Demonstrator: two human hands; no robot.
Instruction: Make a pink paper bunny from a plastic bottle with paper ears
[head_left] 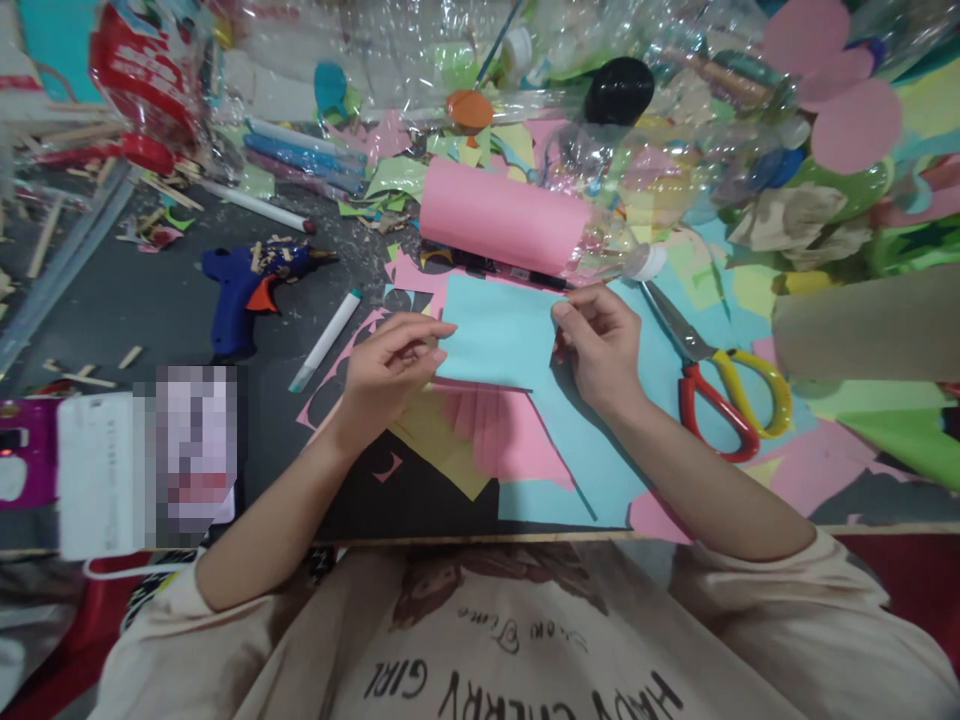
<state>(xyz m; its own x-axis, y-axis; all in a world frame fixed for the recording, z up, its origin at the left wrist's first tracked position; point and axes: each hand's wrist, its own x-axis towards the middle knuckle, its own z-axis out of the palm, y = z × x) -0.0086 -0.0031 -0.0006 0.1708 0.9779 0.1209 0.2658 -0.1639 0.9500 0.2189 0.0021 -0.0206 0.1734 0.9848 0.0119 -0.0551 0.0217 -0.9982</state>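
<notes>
A light blue paper piece (pixel 495 335) lies between my hands, over a larger light blue sheet (pixel 570 440). My left hand (pixel 394 365) is at its left edge, thumb and forefinger apart, with nothing visible between them. At the upper right corner of the piece, my right hand (pixel 604 345) has thumb and forefinger pinched together on the paper. Just beyond lies a clear plastic bottle (pixel 611 250) wrapped in pink paper (pixel 502 215), white cap toward the right. A black pen (pixel 525 275) rests alongside it. Scissors (pixel 705 365) with red and yellow handles lie right of my right hand.
A blue glue gun (pixel 236 290) and a green-tipped marker (pixel 326 340) lie to the left. Nearer the edge sit a white device (pixel 101 475) and a pixelated phone-like object (pixel 196 450). Plastic bottles, paper scraps and a brown cardboard piece (pixel 862 325) crowd the back and right.
</notes>
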